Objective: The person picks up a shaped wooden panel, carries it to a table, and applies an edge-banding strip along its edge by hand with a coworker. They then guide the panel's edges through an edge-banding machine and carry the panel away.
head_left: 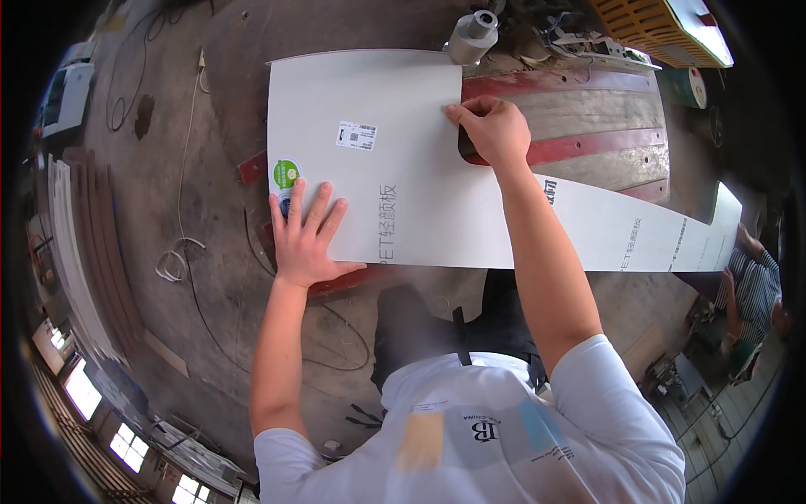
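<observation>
A large white L-shaped panel point(420, 193) with a notch cut into it lies across a red-framed work table point(579, 143). My left hand point(306, 239) rests flat on its near left part, fingers spread, holding nothing. Beside those fingertips is a round green sticker point(286, 173); a white label point(357, 135) sits farther up the panel. At the notch, my right hand point(491, 130) is closed, thumb and curled fingers pinching the panel's inner edge. Whether a film or scrap is also between these fingers is hidden.
At the panel's far right end stands another person in a striped top point(747, 281), one hand by its corner. A metal cylinder point(473, 38) stands behind the panel. Stacked boards point(92, 244) lie at left. Cables point(189, 160) trail over the floor. A yellow crate point(655, 29) is at back right.
</observation>
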A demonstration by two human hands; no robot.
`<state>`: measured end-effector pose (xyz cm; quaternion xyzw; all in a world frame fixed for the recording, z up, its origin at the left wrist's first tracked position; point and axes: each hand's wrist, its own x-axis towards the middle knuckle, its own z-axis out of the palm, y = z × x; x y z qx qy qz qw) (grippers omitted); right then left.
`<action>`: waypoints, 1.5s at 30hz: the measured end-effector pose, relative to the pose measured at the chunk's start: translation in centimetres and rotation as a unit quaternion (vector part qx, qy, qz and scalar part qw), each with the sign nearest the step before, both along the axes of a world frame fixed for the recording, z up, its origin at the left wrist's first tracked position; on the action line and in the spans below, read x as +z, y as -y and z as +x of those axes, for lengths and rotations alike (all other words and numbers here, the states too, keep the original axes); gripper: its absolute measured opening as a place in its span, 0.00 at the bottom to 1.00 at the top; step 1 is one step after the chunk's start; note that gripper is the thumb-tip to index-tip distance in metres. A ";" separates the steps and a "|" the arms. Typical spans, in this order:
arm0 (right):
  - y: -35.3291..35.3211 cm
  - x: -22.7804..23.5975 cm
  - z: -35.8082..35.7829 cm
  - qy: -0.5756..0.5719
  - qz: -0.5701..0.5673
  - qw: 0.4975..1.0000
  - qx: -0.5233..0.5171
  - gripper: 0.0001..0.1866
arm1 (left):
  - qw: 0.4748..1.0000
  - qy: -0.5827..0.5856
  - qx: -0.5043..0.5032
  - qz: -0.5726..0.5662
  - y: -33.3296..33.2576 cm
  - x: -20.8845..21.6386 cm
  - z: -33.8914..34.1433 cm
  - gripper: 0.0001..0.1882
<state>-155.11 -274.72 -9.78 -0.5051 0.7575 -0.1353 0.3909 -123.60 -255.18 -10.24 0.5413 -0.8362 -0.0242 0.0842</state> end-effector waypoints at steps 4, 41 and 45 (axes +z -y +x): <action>0.4 0.5 0.0 -0.014 0.013 1.000 -0.013 0.23 | 1.000 -0.002 -0.002 -0.007 0.3 0.3 -0.3 0.55; -15.5 -1.4 -16.9 -0.225 -0.250 0.850 0.405 0.68 | 1.000 0.001 0.007 0.009 0.4 0.0 -1.2 0.54; -15.3 -1.0 -16.7 -0.229 -0.236 0.852 0.407 0.67 | 1.000 -0.003 0.007 0.007 0.5 -0.2 -1.2 0.54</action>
